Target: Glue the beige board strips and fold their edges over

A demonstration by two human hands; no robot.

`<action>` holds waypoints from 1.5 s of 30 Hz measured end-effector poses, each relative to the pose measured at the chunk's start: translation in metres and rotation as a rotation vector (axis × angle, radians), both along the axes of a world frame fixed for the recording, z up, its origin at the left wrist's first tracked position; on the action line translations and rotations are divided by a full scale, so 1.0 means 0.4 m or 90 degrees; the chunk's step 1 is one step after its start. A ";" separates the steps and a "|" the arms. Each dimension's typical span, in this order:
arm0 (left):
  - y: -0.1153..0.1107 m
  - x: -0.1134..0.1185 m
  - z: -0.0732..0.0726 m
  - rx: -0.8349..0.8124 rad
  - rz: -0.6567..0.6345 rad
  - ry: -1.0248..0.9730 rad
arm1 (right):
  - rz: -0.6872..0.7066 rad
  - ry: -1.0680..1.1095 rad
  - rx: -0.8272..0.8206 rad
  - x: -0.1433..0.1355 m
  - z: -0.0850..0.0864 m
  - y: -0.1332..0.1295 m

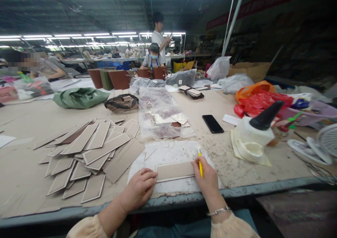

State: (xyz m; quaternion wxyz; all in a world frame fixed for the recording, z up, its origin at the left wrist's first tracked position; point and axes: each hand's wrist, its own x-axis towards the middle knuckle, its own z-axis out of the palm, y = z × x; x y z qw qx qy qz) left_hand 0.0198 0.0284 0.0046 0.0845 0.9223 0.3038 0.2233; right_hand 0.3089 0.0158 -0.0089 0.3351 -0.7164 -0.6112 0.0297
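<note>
On the glue-stained table [237,174], both hands press a strip [175,170].

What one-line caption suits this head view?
Left hand steadies a beige strip while right hand holds a yellow tool beside stacked strips.

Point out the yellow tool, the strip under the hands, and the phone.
yellow tool [200,165], head view, mid shaft, in the right hand [207,176]
tan strip [175,171], head view, centre of top face
black phone [212,123], head view, screen middle
</note>
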 end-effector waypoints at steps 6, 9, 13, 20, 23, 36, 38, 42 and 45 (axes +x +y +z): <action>0.000 0.000 0.006 0.005 -0.004 -0.004 | 0.005 0.015 0.002 0.001 -0.006 0.003; -0.001 0.002 0.010 0.004 -0.005 -0.005 | 0.007 0.016 0.005 0.001 -0.011 0.005; -0.001 0.004 0.010 -0.003 0.001 0.008 | 0.010 0.003 0.010 0.002 -0.019 0.008; 0.000 0.000 0.006 -0.011 -0.002 0.010 | 0.005 -0.027 0.003 0.001 -0.023 0.004; -0.001 0.002 0.008 -0.008 0.007 0.009 | 0.016 -0.052 0.008 0.001 -0.023 0.003; 0.002 -0.001 0.004 0.010 -0.003 0.041 | 0.030 -0.116 0.041 -0.021 0.012 -0.006; 0.004 -0.004 -0.001 0.018 -0.010 0.052 | 0.093 -0.072 0.075 -0.049 0.030 -0.015; 0.008 -0.007 -0.014 0.022 -0.013 0.055 | 0.275 0.032 0.069 -0.142 0.047 -0.043; 0.009 -0.006 -0.018 0.017 -0.009 0.050 | 0.363 0.049 0.002 -0.203 0.034 -0.061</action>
